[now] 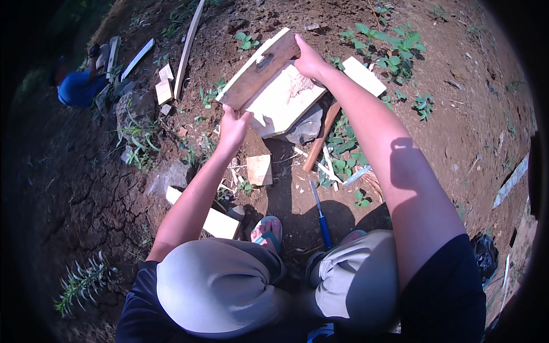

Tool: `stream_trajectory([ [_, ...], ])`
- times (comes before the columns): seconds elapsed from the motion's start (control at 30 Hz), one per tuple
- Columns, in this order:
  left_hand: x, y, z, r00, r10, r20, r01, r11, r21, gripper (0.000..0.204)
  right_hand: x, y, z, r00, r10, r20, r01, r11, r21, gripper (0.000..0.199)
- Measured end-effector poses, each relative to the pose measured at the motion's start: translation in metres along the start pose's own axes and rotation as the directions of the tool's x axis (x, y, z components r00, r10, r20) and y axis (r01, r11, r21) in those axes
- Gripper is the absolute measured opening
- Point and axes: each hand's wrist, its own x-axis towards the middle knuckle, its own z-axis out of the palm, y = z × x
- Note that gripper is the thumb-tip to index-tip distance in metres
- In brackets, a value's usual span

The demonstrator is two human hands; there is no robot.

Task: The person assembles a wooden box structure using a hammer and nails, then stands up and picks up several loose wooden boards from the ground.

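Both my hands hold a wooden plank (pixel 258 67) with a dark knot on its face. My left hand (pixel 233 130) is closed on its near left end, and my right hand (pixel 309 59) grips its far right end. The plank stands tilted on edge along a wide pale board (pixel 278 106), whose surface has a rough patch of what looks like sawdust near my right hand. A grey rock (pixel 305 128) lies beneath the board. Whether the plank touches the board all along its lower edge, I cannot tell.
A blue-handled tool with a narrow metal shaft (pixel 324 227) lies between my feet. Around the board are a brown wooden stick (pixel 322 137), a small wood block (pixel 259 170), and pale offcuts (pixel 364 76). Another person in blue (pixel 80 90) is at the far left.
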Motion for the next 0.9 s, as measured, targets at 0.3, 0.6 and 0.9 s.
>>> stream_trajectory([
  [0.3,-0.002,0.002,-0.002,0.998,0.052,0.034,-0.049,0.995,-0.081,0.065,0.005,0.010,0.008,0.998,0.020,0.065,-0.027,0.993,0.115,0.087],
  [0.6,-0.003,-0.003,0.000,0.987,0.144,0.073,-0.133,0.981,-0.141,0.081,0.014,0.015,0.014,0.998,0.039,-0.038,-0.034,0.990,0.137,0.083],
  [0.9,-0.005,0.000,-0.001,0.981,0.165,0.100,-0.145,0.973,-0.178,0.092,0.021,0.022,0.016,0.998,0.030,-0.048,-0.022,0.989,0.148,0.081],
])
